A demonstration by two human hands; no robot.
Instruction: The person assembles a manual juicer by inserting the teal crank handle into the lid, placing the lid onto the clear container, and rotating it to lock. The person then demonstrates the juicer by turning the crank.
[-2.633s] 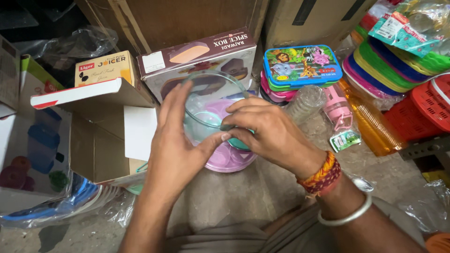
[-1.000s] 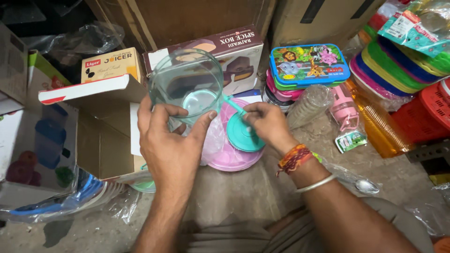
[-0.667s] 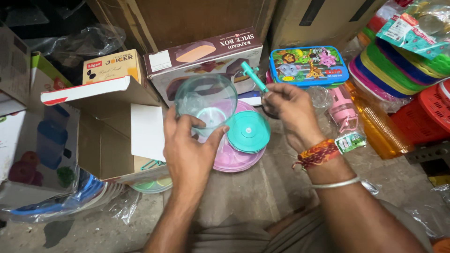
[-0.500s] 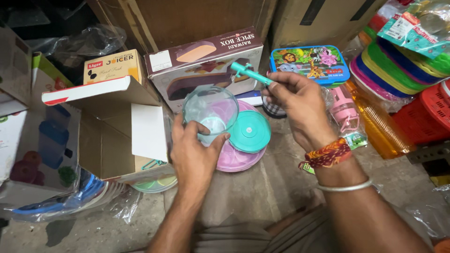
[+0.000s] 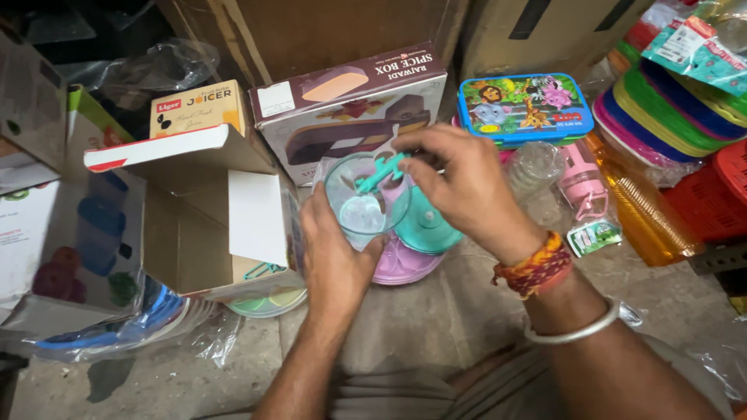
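Concrete floor [image 5: 436, 327], grey and dusty, crowded with stock on every side; brown cartons [image 5: 327, 31] fill the 12 o'clock edge. At 9 o'clock an open white cardboard box [image 5: 194, 225] lies on its side, mouth toward the hands, just beside the left hand; under it, plastic-wrapped round lids [image 5: 264, 302]. At 12 o'clock, directly behind the work, a maroon printed box [image 5: 350, 109]; at 11 o'clock a small cream box [image 5: 198, 109]. At 1 o'clock a blue cartoon lunch box [image 5: 523, 107]; at 2 o'clock a stack of coloured plates [image 5: 669, 124] and a red basket [image 5: 712, 202]. At 3 o'clock an orange bottle [image 5: 634, 210], a pink bottle [image 5: 583, 190] and a clear bottle [image 5: 535, 165], all near the right hand.

Clear plastic bowl [image 5: 364, 204] at centre, tipped so its mouth faces up toward the camera; left hand [image 5: 336, 257] wrapped round its lower wall from 6 o'clock, fingers closed on it. Teal blade spindle [image 5: 381, 173] lies across the bowl's mouth, long axis from 8 o'clock to 2 o'clock; right hand [image 5: 467, 190] pinches its 2 o'clock end, fingertips closed. Teal domed lid [image 5: 424, 229] rests on a pink disc [image 5: 401, 264] at 4 o'clock of the bowl, touching it and partly hidden by the right hand.
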